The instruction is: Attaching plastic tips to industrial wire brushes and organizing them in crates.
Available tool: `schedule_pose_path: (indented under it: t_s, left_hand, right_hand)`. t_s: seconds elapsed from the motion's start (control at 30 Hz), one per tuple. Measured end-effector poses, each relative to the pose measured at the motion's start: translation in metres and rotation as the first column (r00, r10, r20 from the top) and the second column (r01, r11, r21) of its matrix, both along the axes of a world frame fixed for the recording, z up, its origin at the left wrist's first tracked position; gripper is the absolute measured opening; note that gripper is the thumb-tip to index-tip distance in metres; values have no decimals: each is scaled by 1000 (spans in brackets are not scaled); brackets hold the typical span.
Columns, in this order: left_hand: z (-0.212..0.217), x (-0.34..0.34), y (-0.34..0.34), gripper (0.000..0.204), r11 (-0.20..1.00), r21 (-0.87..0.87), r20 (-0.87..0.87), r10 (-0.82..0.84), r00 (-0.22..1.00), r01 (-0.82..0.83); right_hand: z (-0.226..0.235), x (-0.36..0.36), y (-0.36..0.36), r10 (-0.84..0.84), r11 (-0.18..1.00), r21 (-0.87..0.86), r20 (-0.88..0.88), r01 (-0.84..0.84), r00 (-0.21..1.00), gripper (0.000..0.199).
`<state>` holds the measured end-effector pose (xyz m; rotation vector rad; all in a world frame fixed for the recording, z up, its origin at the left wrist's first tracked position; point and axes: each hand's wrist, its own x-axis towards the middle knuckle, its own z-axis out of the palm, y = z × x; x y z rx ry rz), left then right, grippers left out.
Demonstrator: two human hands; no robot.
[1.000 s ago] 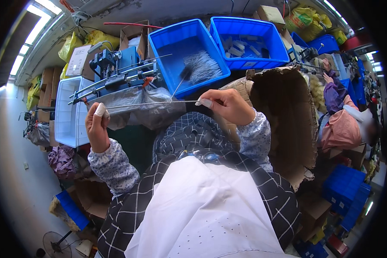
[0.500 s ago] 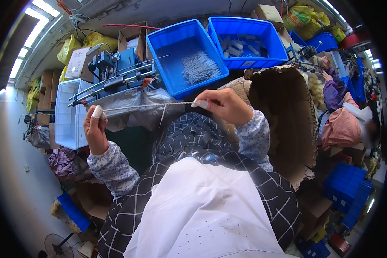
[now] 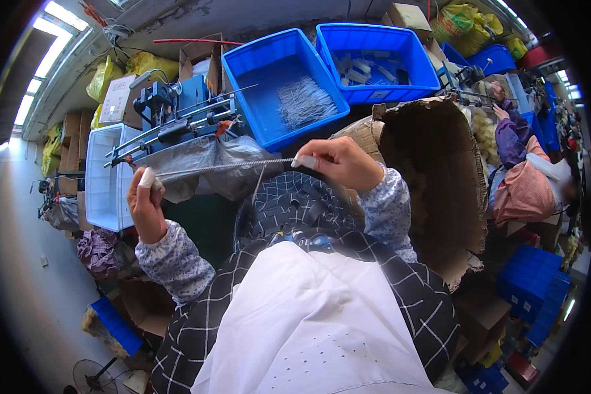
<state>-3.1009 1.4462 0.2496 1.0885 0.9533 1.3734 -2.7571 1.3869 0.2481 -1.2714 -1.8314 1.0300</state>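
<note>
A thin, twisted grey metal wire is stretched nearly level in front of my lap. Its left end is pinched in my left hand, closed between thumb and fingers. At the other end, my right hand pinches the wire the same way. White coverings wrap some fingertips on both hands. Just beyond the wire stands a small bench machine with long metal rods, and grey plastic sheeting hangs below it. Many thin wires lie heaped in a blue bin beyond my right hand.
Another blue bin holds pale, translucent pieces. A large, torn cardboard box stands close to my right forearm. At left is a white plastic bin. A co-worker sits at the far right, hands at another machine.
Both hands keep their pinch on the wire and have hardly moved. The whole view has shifted very slightly. At the right, the co-worker's posture has changed a little.
</note>
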Motion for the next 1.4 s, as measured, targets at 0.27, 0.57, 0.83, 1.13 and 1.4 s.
schedule_pose_path:
  t_s: [0.27,0.57,0.83,1.13,1.4]
  left_hand:
    - [5,4,1,19,994,-27,-75,100,992,-103]
    - [8,7,-4,16,996,-4,15,92,996,-92]
    - [5,7,4,19,1000,16,-2,22,1000,-21]
    - [8,12,8,20,999,1,-68,33,997,-33]
    - [2,11,8,20,993,-31,-102,109,989,-112]
  right_hand:
    - [-3,-2,2,21,999,-24,-60,-22,998,13]
    - [2,-3,0,68,997,-27,-19,-68,998,13]
    - [7,-2,6,12,998,-61,35,-10,999,15]
    - [-6,-1,8,-4,997,-80,-4,3,1000,15]
    - [-3,-2,9,2,994,-108,33,2,999,14]
